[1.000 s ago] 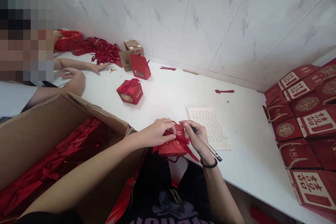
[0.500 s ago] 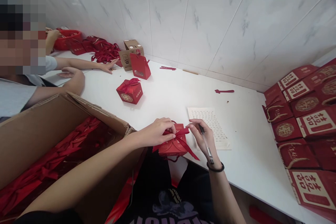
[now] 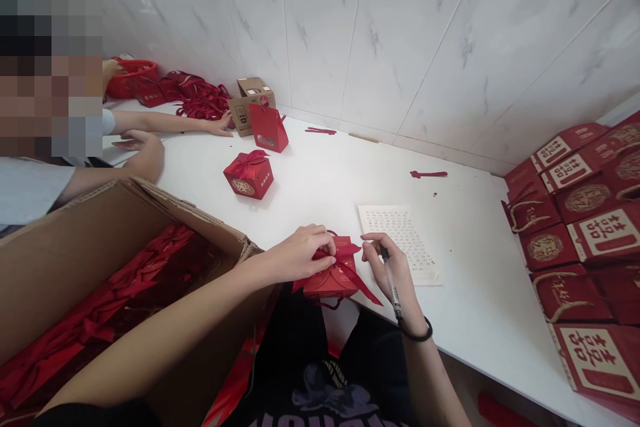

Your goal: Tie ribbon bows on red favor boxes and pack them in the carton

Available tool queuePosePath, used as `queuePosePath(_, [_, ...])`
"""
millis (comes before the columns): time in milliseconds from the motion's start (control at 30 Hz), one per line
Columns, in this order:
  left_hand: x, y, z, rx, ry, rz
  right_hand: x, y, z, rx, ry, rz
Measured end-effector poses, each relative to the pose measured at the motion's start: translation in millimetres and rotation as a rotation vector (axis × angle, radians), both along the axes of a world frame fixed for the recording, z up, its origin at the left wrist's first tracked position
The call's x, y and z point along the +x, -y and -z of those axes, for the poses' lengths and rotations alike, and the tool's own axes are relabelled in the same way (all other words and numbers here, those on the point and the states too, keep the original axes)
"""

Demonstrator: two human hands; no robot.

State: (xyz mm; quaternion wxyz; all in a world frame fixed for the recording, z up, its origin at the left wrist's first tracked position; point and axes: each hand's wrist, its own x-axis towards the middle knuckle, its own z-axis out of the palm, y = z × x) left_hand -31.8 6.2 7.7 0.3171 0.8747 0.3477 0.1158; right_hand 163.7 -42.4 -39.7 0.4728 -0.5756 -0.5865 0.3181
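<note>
A red gift box [image 3: 323, 285] sits at the table's front edge, with a dark red ribbon [image 3: 353, 275] tied in a bow over its top. My left hand [image 3: 305, 253] is closed at the bow, thumb and fingers pinching the ribbon's left side. Just right of the box, my right hand [image 3: 390, 267] is partly curled around a black-and-clear pen [image 3: 394, 293]. Its index finger and thumb are close to the bow's right loop, apart from it. Under and beyond that hand lies a handwritten sheet of paper [image 3: 395, 227].
A brown carton [image 3: 195, 210] of ribboned red boxes stands at left. Further back are another ribboned box [image 3: 255, 177], a red bag-shaped box [image 3: 269, 127] and a cardboard stand [image 3: 243, 117]. Stacked red boxes [image 3: 590, 240] fill the right. A co-worker's hand [image 3: 220, 123] rests on the table.
My right hand has drawn slightly right, away from the bow's loop, with the pen still in it. The left hand stays at the bow. The co-worker's hand has moved right, towards the cardboard stand.
</note>
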Motion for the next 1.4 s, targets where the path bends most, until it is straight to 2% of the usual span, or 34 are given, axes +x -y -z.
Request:
queuePosePath(67, [0, 2, 0.5, 0.039, 0.006, -0.004, 3, 9, -5, -0.010, 0.054, 0.000])
queuePosePath(200, [-1, 4, 0.3, 0.110, -0.013, -0.003, 5, 28, -15, -0.085, 0.140, -0.170])
queuePosePath(300, [0, 5, 0.5, 0.150, -0.039, 0.005, 4, 34, -17, -0.119, 0.110, -0.253])
queuePosePath(567, [6, 5, 2.1, 0.182, -0.062, 0.015, 8, 31, -16, -0.192, -0.063, -0.283])
queuePosePath(900, [7, 3, 0.1, 0.143, -0.060, 0.013, 19, 37, -17, -0.159, 0.094, -0.285])
queuePosePath(967, [6, 2, -1.4, 0.094, -0.047, -0.004, 21, 40, -20, -0.078, 0.189, -0.229])
queuePosePath(1100, [2, -3, -6.5, -0.057, 0.013, 0.004, 8, 47, -27, 0.374, 0.362, 0.108])
queuePosePath(1167, [-1, -5, -8.5, -0.096, 0.037, 0.038, -7, 49, -27, 0.515, 0.382, 0.062])
queuePosePath(1233, [-2, -7, -9.3, -0.106, 0.052, 0.064, -25, 47, -23, 0.553, 0.412, -0.099])
queuePosePath(1300, [-3, -8, -8.7, -0.112, 0.061, 0.066, -42, 45, -14, 0.584, 0.463, -0.201])
queuePosePath(1400, [-2, -7, -6.8, -0.110, 0.060, 0.042, -62, 42, 2, 0.665, 0.519, -0.203])
